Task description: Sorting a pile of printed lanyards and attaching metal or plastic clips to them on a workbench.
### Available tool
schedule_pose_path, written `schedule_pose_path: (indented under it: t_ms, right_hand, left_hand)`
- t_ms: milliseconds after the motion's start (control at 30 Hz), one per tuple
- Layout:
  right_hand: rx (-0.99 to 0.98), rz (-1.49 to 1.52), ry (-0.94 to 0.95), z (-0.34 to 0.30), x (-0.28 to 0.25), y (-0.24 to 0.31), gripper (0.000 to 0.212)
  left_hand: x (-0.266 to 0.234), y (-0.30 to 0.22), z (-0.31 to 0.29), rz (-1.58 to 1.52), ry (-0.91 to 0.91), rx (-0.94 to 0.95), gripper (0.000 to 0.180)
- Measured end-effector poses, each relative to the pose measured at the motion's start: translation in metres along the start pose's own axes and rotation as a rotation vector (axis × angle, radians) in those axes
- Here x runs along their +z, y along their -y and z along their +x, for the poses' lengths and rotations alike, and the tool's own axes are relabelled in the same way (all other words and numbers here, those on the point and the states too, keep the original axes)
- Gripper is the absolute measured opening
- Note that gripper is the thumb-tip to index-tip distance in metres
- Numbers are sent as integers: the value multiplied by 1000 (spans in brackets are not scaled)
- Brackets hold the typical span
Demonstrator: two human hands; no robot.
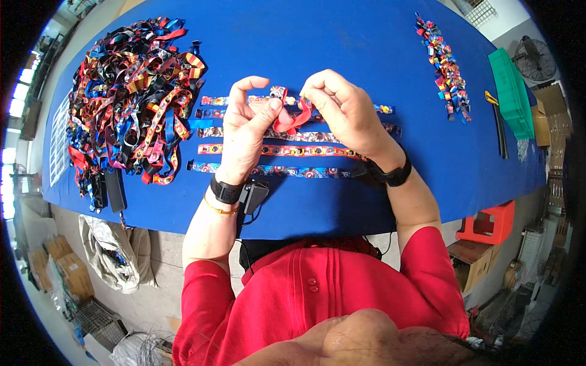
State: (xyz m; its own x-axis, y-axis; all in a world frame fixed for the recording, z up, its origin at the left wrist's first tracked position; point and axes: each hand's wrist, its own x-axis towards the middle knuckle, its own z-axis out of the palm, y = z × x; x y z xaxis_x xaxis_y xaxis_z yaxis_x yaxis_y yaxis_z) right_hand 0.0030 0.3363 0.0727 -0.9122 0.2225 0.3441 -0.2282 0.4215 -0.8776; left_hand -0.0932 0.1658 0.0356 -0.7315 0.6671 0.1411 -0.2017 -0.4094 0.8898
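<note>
A short red printed lanyard strap [296,120] is bent into a loop between my hands, above the table. My left hand [245,125] is closed on it, thumb against the strap and index finger raised in a curve. My right hand [349,116] pinches its other part between thumb and fingertips; the exact grip is partly hidden. Beneath them, several printed straps lie side by side across the table. Nearest me is a blue patterned strap [299,172], then a red and yellow strap [284,150], then a white and dark strap [308,135].
A big tangled heap of lanyards [131,100] covers the left of the blue table [342,43]. At the far right lies a narrow bundle of straps [444,70]. Beyond it are a yellow-handled tool [491,97] and a green crate [511,91]. A red stool [488,222] stands below.
</note>
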Motion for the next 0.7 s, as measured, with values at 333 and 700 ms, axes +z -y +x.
schedule_pose_path:
  t_ms: [333, 700]
  right_hand:
    - [-37, -149, 32, 0, 0, 2, 10]
    - [-148, -122, 62, 1, 2, 3, 10]
  left_hand:
    - [-5, 5, -2, 51, 118, -115, 21]
    - [-2, 1, -5, 77, 110, -178, 21]
